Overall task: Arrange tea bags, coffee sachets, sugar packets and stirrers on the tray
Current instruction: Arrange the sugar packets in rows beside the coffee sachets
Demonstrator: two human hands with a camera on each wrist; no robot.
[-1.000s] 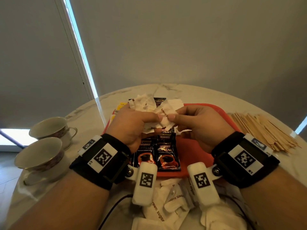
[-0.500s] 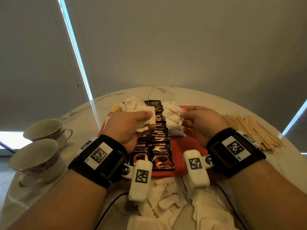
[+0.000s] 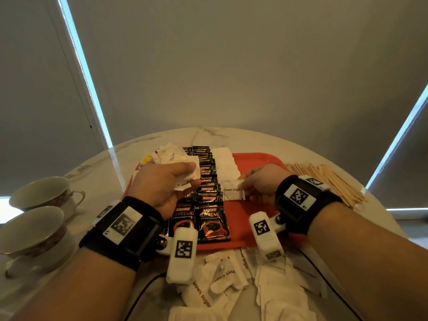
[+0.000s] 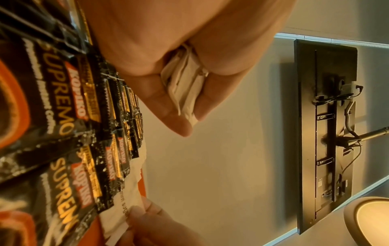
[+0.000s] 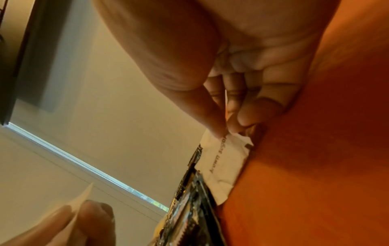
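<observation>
Round marble table (image 3: 243,137) in front of grey blinds, red tray (image 3: 254,158) in the middle. Coffee part looks pretty much sorted: two neat rows of black coffee sachets (image 3: 209,218) running down the tray's left half. Sugar column (image 3: 225,167) started right beside them, so roughly halfway at a guess.

Right hand (image 3: 261,184) pinching the end of one brown sugar packet (image 3: 232,193) between thumb and fingertips, laying it flat at the near end of that column, touching the tray. Left hand (image 3: 162,181) curled tight round a wad of more white packets (image 3: 183,167), hovering over the sachets.

Plenty left though: loose sugar packets (image 3: 208,290) heaped on the table at the near edge, wooden stirrers (image 3: 328,181) piled off to the right, none on the tray yet. Something yellow (image 3: 146,158) at the far left of the tray, maybe tea bags, can't tell. Two teacups (image 3: 34,223) sitting off to the left.
</observation>
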